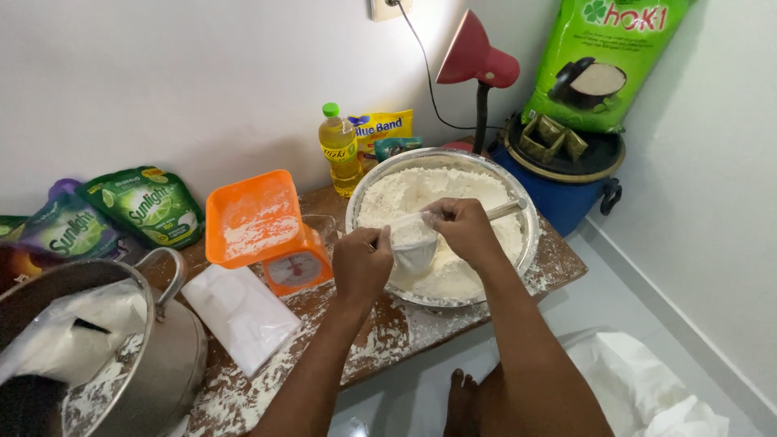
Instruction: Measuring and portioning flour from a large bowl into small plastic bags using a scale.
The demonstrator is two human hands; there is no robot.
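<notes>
A wide metal bowl (530, 243) full of white flour stands on a low wooden table (558, 267). Over the bowl, my left hand (362, 265) and my right hand (464, 229) together hold a small clear plastic bag (414, 243) partly filled with flour. My left hand pinches the bag's left edge. My right hand grips its right edge and also a wooden-handled scoop (505, 211) whose handle sticks out to the right.
An orange kitchen scale (263, 231) with a floured tray stands left of the bowl, a flat white bag (240, 313) in front of it. A large metal pot (154, 364) holding a flour bag sits front left. An oil bottle (341, 150), green pouches (150, 204), a red lamp (473, 57) and a blue bucket (566, 198) line the back.
</notes>
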